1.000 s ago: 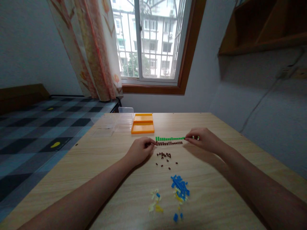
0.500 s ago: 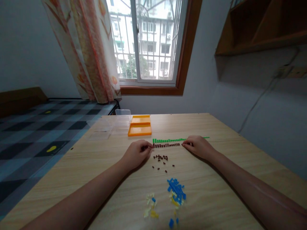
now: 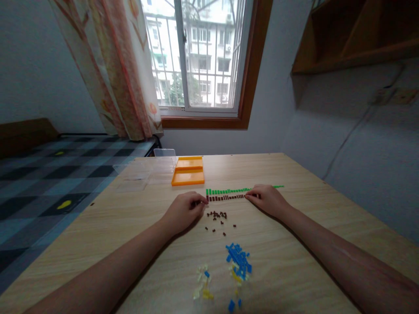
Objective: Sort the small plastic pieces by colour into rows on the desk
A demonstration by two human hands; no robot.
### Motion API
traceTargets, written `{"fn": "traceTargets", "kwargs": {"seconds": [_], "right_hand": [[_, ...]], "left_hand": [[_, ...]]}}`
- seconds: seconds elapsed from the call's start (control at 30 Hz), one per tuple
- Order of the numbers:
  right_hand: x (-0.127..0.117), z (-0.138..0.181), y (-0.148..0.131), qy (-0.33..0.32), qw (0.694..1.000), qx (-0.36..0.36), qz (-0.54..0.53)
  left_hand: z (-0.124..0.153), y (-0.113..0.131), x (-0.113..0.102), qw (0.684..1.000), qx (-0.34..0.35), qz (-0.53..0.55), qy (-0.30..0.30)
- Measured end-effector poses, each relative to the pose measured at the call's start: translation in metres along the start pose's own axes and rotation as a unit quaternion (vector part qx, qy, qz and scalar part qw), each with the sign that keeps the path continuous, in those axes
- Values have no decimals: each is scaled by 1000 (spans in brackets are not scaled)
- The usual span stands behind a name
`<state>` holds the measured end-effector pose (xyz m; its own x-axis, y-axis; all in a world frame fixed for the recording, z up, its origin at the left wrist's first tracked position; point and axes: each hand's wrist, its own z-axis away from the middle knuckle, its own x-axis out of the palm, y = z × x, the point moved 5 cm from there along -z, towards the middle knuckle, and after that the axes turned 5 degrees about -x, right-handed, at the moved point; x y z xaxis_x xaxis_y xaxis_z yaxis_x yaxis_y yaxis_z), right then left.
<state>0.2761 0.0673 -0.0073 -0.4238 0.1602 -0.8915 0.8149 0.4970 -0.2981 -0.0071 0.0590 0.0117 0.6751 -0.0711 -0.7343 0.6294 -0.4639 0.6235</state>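
Observation:
On the wooden table [image 3: 294, 261] a row of small brown pieces [image 3: 225, 198] lies just in front of a longer row of green pieces [image 3: 229, 191]. My left hand [image 3: 183, 209] rests curled at the left end of the brown row, fingertips touching it. My right hand [image 3: 266, 199] is curled at the right end, fingertips pressed together against the row. What, if anything, either hand pinches is too small to see. Loose brown pieces [image 3: 218, 219] are scattered just in front of the rows.
Nearer me lie a heap of blue pieces [image 3: 238, 260] and a few pale yellow ones [image 3: 202, 285]. An orange tray [image 3: 187, 170] and a clear plastic lid [image 3: 144, 172] sit at the far left. A bed with a checked cover [image 3: 49, 174] stands left of the table.
My right hand has come down from the green row to the right end of the brown row. The left hand has stayed at the left end. The view has shifted slightly.

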Motion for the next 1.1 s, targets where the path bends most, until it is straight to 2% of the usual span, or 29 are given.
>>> {"fn": "traceTargets", "kwargs": {"seconds": [0.27,0.4,0.5,0.63,0.77,0.9,1.1], "right_hand": [[0,1,2,4,1000,-5,-10],[-6,3,-2,27,999,-8,-24],[-10,6,-23,32,996,-58,-59],[-6,10,-66,-7,984,-153,-93],[6,10,-87,-41,978,-190,-73],[11,8,-83,-58,979,-191,-42],[-2,9,-61,-57,989,-135,-33]], "left_hand": [[0,1,-1,1000,4,-4,-1],[1,2,-1,1000,7,-8,1],[1,1,0,1000,6,-8,-1],[0,0,1,1000,4,-8,2],[-1,1,1,1000,6,-10,5],[0,1,1,1000,2,-16,3],[1,-1,1,1000,2,-15,3]]}}
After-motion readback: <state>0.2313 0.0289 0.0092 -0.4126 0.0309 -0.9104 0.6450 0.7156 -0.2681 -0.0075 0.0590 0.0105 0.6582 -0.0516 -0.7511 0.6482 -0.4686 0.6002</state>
